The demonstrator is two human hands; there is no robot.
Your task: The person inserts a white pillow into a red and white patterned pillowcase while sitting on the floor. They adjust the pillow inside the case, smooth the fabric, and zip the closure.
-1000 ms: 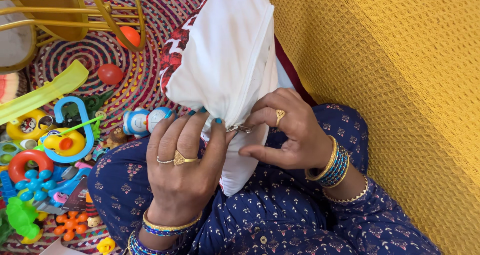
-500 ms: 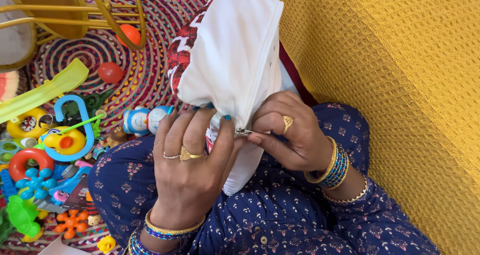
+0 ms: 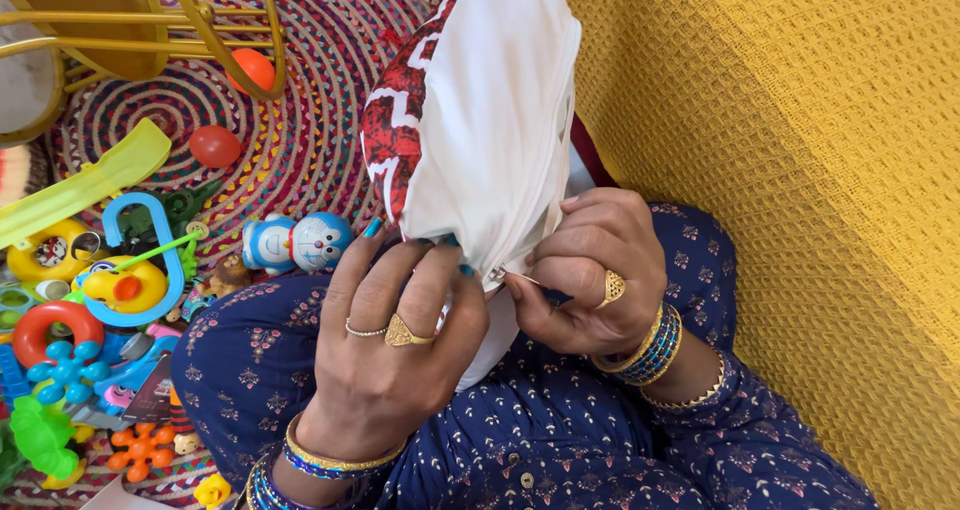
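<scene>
A white cushion cover (image 3: 490, 120) with a red patterned front stands upright on my lap, a cushion inside it. My left hand (image 3: 395, 355) grips the cover's lower corner, fingers wrapped around the fabric. My right hand (image 3: 590, 275) pinches the small metal zip pull (image 3: 497, 274) at the cover's edge, right beside my left fingertips. Both hands wear rings and bangles. My knees in blue printed cloth lie under them.
A yellow waffle-weave blanket (image 3: 800, 170) fills the right side. On the round braided rug (image 3: 290, 120) to the left lie many plastic toys: a blue cat figure (image 3: 295, 242), a yellow duck toy (image 3: 120, 288), two red balls, a gold wire stand (image 3: 150, 20).
The cushion cover has tipped slightly to the right and risen. My right hand has shifted its pinch along the zip edge; my left hand keeps its grip.
</scene>
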